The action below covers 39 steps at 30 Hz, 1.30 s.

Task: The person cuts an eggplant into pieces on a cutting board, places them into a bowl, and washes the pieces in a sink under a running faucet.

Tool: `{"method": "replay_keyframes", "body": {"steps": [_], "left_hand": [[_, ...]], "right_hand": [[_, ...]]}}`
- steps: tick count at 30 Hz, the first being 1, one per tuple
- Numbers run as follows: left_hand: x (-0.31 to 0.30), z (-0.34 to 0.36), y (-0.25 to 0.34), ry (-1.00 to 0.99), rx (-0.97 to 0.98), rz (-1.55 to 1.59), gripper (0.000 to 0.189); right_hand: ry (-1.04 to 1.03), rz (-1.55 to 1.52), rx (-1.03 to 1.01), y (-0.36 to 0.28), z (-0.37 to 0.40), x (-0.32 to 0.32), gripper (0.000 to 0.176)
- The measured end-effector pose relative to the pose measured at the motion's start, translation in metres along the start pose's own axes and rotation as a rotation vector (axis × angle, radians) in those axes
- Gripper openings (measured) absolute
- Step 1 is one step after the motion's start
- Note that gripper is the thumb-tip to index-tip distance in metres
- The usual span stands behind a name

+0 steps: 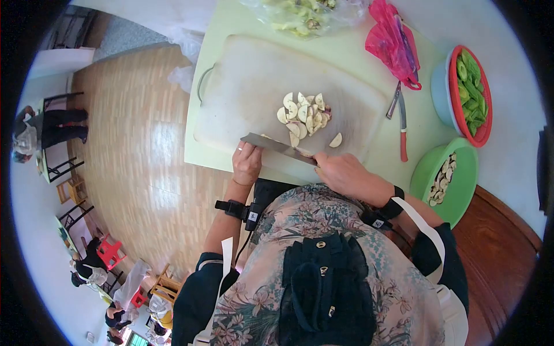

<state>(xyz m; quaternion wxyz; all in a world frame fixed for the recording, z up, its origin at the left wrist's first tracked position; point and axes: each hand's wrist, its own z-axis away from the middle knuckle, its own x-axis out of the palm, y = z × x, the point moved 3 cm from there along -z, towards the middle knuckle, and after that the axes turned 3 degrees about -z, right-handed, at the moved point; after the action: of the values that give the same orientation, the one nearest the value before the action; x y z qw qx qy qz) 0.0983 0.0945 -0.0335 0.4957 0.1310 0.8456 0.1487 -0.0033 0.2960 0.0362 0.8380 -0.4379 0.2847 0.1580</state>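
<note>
My right hand (343,176) grips the handle of a kitchen knife (280,148), whose wide blade points left across the near edge of the white cutting board (248,75). At the blade's far end is my left hand (247,162), fingers curled and pressed together; the blade hides what they hold, if anything. A pale sliver shows just behind the blade. Beyond the knife lies a heap of cut eggplant pieces (303,112), whitish with dark skin edges. One eggplant piece (336,140) sits apart, right of the heap.
On the right stand a green basin (468,167) with eggplant slices and a red colander (486,118) of green vegetables. A peeler (393,102) and an orange-handled knife (403,138) lie beside the board. Behind are a pink bag (392,43) and bagged vegetables (303,17). Other people are far left.
</note>
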Motion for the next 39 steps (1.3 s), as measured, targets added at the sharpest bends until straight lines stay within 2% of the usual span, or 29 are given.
{"method": "replay_keyframes", "body": {"steps": [4, 7, 9, 16, 18, 22, 24, 25, 27, 28, 30, 31, 33, 34, 36, 37, 39], "left_hand": [[0.003, 0.004, -0.002, 0.006, -0.004, 0.01, 0.023], [0.003, 0.005, -0.002, 0.025, -0.006, 0.004, 0.023], [0.002, 0.003, -0.002, 0.011, 0.017, 0.025, 0.012], [0.001, 0.001, 0.001, 0.036, 0.033, 0.014, 0.014], [0.002, 0.006, -0.001, -0.026, 0.005, 0.016, 0.016], [0.002, 0.002, 0.002, 0.004, 0.01, 0.041, 0.021], [-0.001, -0.002, 0.005, 0.005, -0.007, 0.083, 0.022], [-0.003, -0.005, 0.007, 0.008, -0.011, 0.078, 0.022], [-0.003, -0.011, 0.01, -0.033, -0.045, 0.108, 0.022], [-0.003, -0.016, 0.013, -0.028, -0.046, 0.107, 0.022], [0.0, -0.027, 0.015, 0.024, -0.163, 0.187, 0.018], [0.001, -0.032, 0.016, 0.031, -0.159, 0.186, 0.018], [0.009, -0.036, 0.003, 0.056, -0.694, 0.709, 0.016], [0.008, -0.044, 0.002, 0.06, -0.691, 0.706, 0.016], [0.016, -0.056, -0.001, -0.06, -1.076, 1.397, 0.042], [0.012, -0.066, 0.002, -0.058, -1.075, 1.394, 0.042], [0.013, -0.08, 0.015, -0.236, -1.142, 1.746, 0.063]], "right_hand": [[-0.009, 0.016, -0.022, -0.004, -0.007, 0.002, 0.022], [0.06, 0.084, -0.104, -0.006, -0.013, 0.009, 0.014], [0.049, 0.078, -0.062, -0.005, -0.015, 0.01, 0.021], [0.104, 0.031, -0.103, -0.006, -0.024, 0.013, 0.023], [0.062, 0.062, -0.02, -0.003, -0.029, 0.018, 0.022], [0.072, 0.029, -0.008, 0.004, -0.028, 0.01, 0.025], [0.249, -0.083, -0.059, 0.012, -0.026, 0.004, 0.028], [0.245, -0.081, -0.065, 0.012, -0.023, -0.002, 0.028], [0.13, -0.376, 0.156, 0.016, -0.014, -0.016, 0.029], [0.131, -0.371, 0.153, 0.015, -0.011, -0.021, 0.029], [0.104, -0.745, 0.229, 0.017, -0.003, -0.025, 0.026], [0.109, -0.74, 0.224, 0.02, -0.001, -0.025, 0.026], [0.124, -0.956, 0.218, 0.029, 0.001, -0.021, 0.021], [0.124, -0.954, 0.213, 0.03, 0.003, -0.022, 0.021], [0.097, -1.248, 0.19, 0.03, 0.004, -0.021, 0.018], [0.095, -1.248, 0.187, 0.029, 0.004, -0.021, 0.018], [0.062, -1.352, 0.122, 0.026, 0.002, -0.022, 0.018]]}}
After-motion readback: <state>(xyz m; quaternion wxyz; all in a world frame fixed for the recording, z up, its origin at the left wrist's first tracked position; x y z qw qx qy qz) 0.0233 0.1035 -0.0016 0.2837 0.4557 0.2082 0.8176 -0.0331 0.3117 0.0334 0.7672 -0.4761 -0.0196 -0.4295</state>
